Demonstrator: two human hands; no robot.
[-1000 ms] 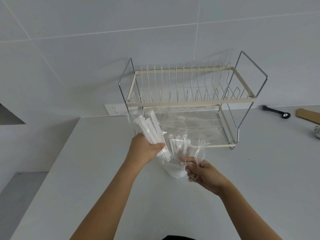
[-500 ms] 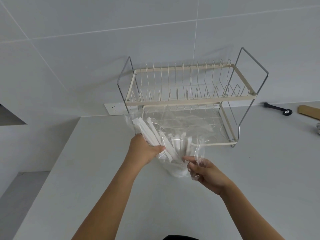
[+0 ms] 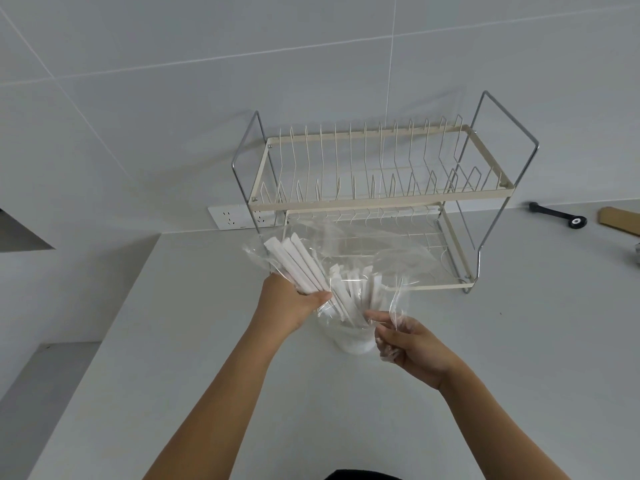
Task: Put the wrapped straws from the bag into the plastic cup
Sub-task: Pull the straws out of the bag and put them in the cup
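My left hand (image 3: 291, 304) is closed around a bundle of white paper-wrapped straws (image 3: 298, 263) that lean up and to the left, their lower ends down in the clear plastic cup (image 3: 353, 341) on the counter. More wrapped straws (image 3: 360, 289) stand inside the cup. A crumpled clear plastic bag (image 3: 356, 244) drapes over the straws and the cup. My right hand (image 3: 405, 341) pinches the bag's edge just right of the cup. The cup's rim is hard to make out through the film.
A cream and chrome two-tier dish rack (image 3: 381, 199) stands right behind the cup against the tiled wall. A wall socket (image 3: 235, 216) sits left of it. A black tool (image 3: 557, 216) and a wooden piece (image 3: 620, 221) lie far right. The counter edge drops off on the left.
The bundle in my left hand has sunk lower and tilted further left into the cup. My right hand keeps its pinch on the bag and has shifted slightly.
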